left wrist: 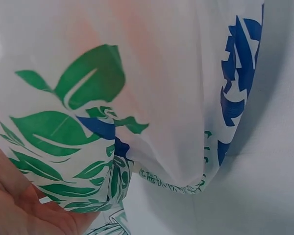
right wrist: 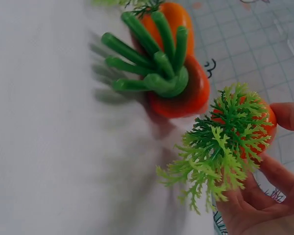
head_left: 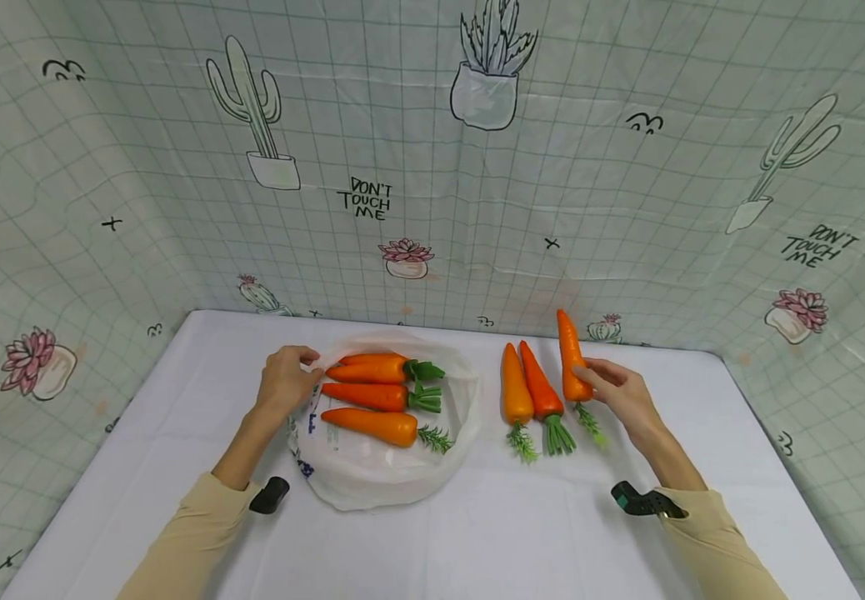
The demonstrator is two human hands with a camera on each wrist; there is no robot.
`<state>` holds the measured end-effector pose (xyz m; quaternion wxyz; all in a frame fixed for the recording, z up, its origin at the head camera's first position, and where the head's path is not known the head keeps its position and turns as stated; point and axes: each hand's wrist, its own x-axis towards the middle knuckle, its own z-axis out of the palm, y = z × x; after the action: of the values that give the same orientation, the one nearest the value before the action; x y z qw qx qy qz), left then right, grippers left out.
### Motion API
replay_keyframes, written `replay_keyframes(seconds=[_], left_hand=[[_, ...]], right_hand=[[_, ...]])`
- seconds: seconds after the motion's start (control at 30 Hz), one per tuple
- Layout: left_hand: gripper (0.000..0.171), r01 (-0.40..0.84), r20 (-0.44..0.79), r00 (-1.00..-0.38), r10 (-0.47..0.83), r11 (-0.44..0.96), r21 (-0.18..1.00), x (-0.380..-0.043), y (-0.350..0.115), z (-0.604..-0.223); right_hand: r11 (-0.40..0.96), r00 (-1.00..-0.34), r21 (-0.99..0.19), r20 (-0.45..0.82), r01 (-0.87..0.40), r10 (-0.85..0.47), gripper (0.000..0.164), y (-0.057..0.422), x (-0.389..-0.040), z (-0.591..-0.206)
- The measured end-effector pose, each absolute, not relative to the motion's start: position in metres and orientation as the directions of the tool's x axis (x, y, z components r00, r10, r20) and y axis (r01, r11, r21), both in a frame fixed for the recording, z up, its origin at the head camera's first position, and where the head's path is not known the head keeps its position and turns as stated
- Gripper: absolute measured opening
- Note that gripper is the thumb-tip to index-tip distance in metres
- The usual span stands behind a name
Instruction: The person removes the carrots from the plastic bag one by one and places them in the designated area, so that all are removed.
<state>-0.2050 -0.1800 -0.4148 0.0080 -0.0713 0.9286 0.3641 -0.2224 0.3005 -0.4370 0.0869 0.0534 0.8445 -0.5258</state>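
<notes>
My left hand (head_left: 288, 385) pinches the left rim of a white plastic bag (head_left: 357, 483) that lies with its mouth spread on the table. Green leaves and blue lettering are printed on the bag (left wrist: 166, 98) in the left wrist view. Inside it lie several carrots, among them an orange one (head_left: 376, 425) with feathery greens and a redder one (head_left: 365, 396). To the right, my right hand (head_left: 623, 400) holds a carrot (head_left: 571, 354) near its leafy end, tip pointing away. Its frilly greens (right wrist: 220, 142) face the right wrist camera.
Left of the held carrot, a yellow-orange carrot (head_left: 515, 387) and a red-orange carrot (head_left: 541, 383) lie side by side on the white tabletop (head_left: 492, 533). Behind the table hangs a grid-patterned cloth (head_left: 432, 192) with plant drawings. Each wrist wears a small black camera mount.
</notes>
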Motion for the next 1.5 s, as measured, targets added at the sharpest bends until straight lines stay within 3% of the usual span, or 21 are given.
replay_keyframes(seconds=[0.37,0.77,1.5], left_hand=[[0.035,-0.114,-0.063,-0.993,-0.096,0.748,0.654,-0.202,-0.179,-0.418],[0.034,-0.089,-0.048,-0.996,-0.075,0.758,0.646,-0.201,-0.180,-0.421],[0.038,-0.078,-0.108,-0.994,-0.010,0.758,0.648,-0.201,-0.181,-0.426]], right_hand=[[0.519,-0.963,-0.825,-0.268,0.222,-0.013,0.076,0.302,-0.220,-0.450],[0.631,-0.968,-0.757,-0.247,0.173,-0.031,0.075,0.300,-0.218,-0.457],[0.735,-0.991,-0.665,0.062,-0.130,-0.119,0.039,0.285,-0.224,-0.431]])
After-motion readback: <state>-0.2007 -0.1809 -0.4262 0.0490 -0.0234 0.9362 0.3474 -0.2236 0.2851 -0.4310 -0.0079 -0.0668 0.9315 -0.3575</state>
